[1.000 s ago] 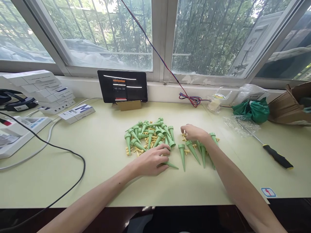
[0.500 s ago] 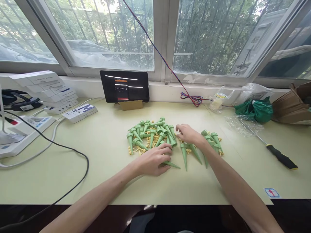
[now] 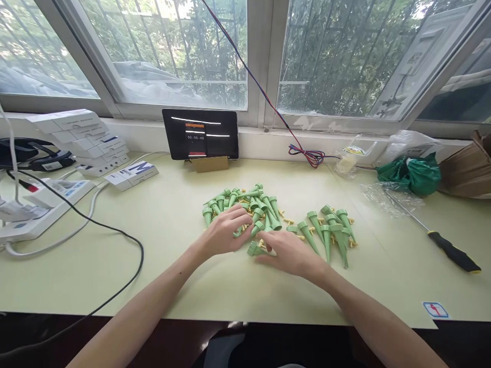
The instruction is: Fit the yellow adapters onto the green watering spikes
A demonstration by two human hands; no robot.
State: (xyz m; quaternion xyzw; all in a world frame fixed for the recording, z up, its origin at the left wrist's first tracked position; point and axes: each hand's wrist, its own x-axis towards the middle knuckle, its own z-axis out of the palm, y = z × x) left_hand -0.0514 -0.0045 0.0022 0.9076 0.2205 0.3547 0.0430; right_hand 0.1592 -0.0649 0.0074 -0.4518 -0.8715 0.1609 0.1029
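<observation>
Green plant watering spikes (image 3: 275, 207) with ridged caps lie in a pile mixed with small yellow valve pieces. My left hand (image 3: 228, 231) is over the pile's near left side, fingers bent and thumb apart, with green parts showing between them. Its fingertips partly hide what they touch. Nearer me, my right hand (image 3: 293, 253) closes its thumb and fingers around a single watering spike (image 3: 253, 249), cap pointing left. A yellow valve (image 3: 261, 243) shows by its cap. Right of that hand lies a smaller group of spikes (image 3: 326, 237), also with yellow valves.
A tablet (image 3: 201, 135) showing a timer leans by the window. White boxes (image 3: 132, 175) and a power strip (image 3: 46, 209) with cables are at left. At right are a screwdriver (image 3: 454, 251), a green bag (image 3: 410, 174) and clear plastic wrap (image 3: 391, 199).
My left hand has left the near spike and moved up and left over the pile. My right hand has come down and left to that spike. The right-hand group has more spikes in view.
</observation>
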